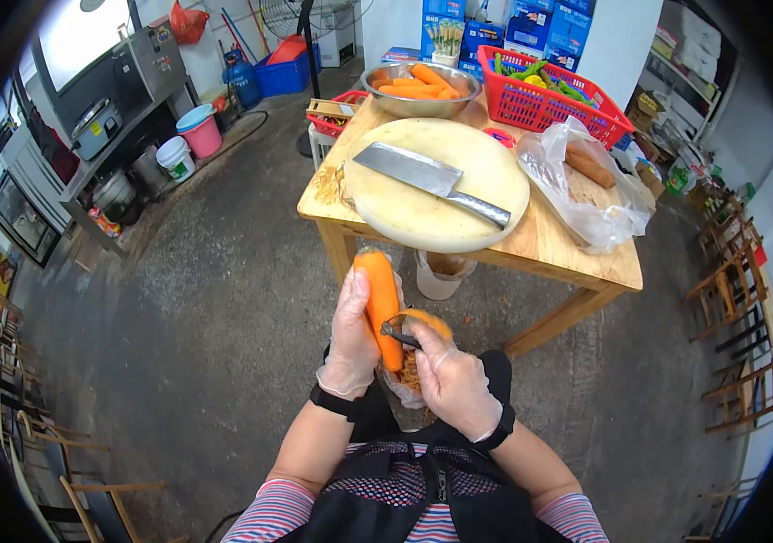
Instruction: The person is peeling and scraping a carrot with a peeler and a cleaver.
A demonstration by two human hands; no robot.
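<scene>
Upright, the carrot (379, 303) stood in the gloved left hand (350, 348), fingers wrapped round its lower half. Beside it the right hand (454, 380) gripped a peeler (402, 333) pressed against the carrot's side. Beyond, a cleaver (430, 181) lay on the round cutting board (422, 217) atop a wooden table (576, 258), over grey concrete floor (214, 317).

You see the scene through one camera only, worn on your head, looking forward and steeply down with a wide fisheye bend and dark corners. Your left hand (350, 339) and right hand (454, 380) sit close, low in the centre of the frame. The wooden table (567, 249) lies farther off, upper centre, the floor spreading to the left.
</scene>
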